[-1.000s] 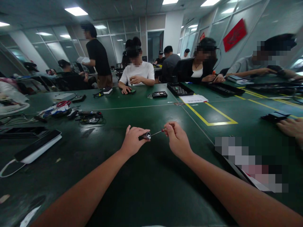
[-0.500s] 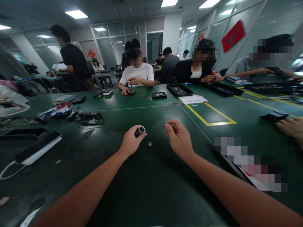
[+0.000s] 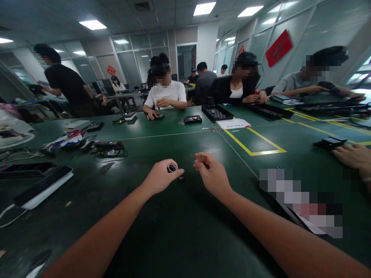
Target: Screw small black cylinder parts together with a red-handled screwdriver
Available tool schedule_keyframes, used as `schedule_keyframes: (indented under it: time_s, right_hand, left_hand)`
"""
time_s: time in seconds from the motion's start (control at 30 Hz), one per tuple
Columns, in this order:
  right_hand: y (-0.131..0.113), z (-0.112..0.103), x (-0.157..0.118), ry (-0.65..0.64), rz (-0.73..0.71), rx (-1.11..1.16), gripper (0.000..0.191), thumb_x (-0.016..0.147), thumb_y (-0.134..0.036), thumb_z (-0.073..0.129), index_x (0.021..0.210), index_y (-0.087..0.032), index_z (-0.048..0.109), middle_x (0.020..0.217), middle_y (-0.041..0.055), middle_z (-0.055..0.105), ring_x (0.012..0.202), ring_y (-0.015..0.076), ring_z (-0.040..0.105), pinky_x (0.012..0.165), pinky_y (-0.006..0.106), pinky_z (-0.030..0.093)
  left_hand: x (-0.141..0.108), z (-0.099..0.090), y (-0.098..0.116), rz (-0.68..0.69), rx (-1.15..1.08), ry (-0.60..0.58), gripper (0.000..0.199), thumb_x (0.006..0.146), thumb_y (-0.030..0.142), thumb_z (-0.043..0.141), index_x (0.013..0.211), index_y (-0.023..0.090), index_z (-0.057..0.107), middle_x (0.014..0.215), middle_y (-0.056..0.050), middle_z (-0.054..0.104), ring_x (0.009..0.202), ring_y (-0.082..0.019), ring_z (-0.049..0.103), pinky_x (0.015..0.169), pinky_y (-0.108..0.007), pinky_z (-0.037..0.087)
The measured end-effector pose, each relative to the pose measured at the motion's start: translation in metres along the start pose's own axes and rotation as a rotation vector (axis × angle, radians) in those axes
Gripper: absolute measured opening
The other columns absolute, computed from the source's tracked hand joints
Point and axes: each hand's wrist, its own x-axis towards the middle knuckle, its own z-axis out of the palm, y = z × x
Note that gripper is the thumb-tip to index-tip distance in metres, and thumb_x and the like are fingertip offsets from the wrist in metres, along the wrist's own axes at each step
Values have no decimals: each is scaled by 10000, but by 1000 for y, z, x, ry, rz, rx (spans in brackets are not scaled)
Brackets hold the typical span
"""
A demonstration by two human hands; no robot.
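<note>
My left hand (image 3: 159,177) is closed around a short dark cylinder (image 3: 171,168), whose open end with a silvery ring faces up towards me. Across from it, my right hand (image 3: 213,173) pinches a small screwdriver (image 3: 199,158) by its handle; the thin shaft points left, just beyond the cylinder and apart from it. Much of the handle is hidden by my fingers. Under my left thumb, a small grey round part (image 3: 181,178) lies on the green table (image 3: 176,231), partly covered by the thumb.
To the left are a black-and-white power strip (image 3: 43,187) and bundled black cables (image 3: 108,150). Yellow tape (image 3: 268,153) marks the right side, near a pixelated sheet (image 3: 304,204). A co-worker's hand (image 3: 352,156) rests at far right. Black trays (image 3: 217,113) stand opposite.
The cylinder has tilted, and my left hand sits slightly lower, now partly covering the small round part. My right hand has come a little left with the screwdriver. A standing person at back left has moved left.
</note>
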Motion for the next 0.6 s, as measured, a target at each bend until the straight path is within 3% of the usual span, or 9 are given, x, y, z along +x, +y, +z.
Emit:
schedule_keyframes:
  time_s: [0.23,0.37,0.6]
  right_hand:
    - [2,1,0,-4,-7,-14,214,919,-262,533,1107,-235,632,880,32,734,835,207,720,794,373,538]
    - [1,1,0,-12,-20,-8,206,920,-265,530,1096,-242,633,866,28,729,825,208,719,788,372,532]
    - [0,0,-1,-24,-29,-1,208,914,-248,521,1083,-245,643,873,29,728,831,207,717,783,370,533]
  left_hand:
    - [4,13,-7,41,281,-160,239,853,366,652,1041,233,717,998,-73,715,895,-265,662,757,-350,491]
    - [6,16,-12,58,356,-241,212,814,318,689,1001,235,744,989,-79,720,904,-277,665,790,-361,502]
    - [8,14,-17,64,268,-197,183,834,332,613,896,240,758,919,-66,730,839,-246,670,732,-317,497]
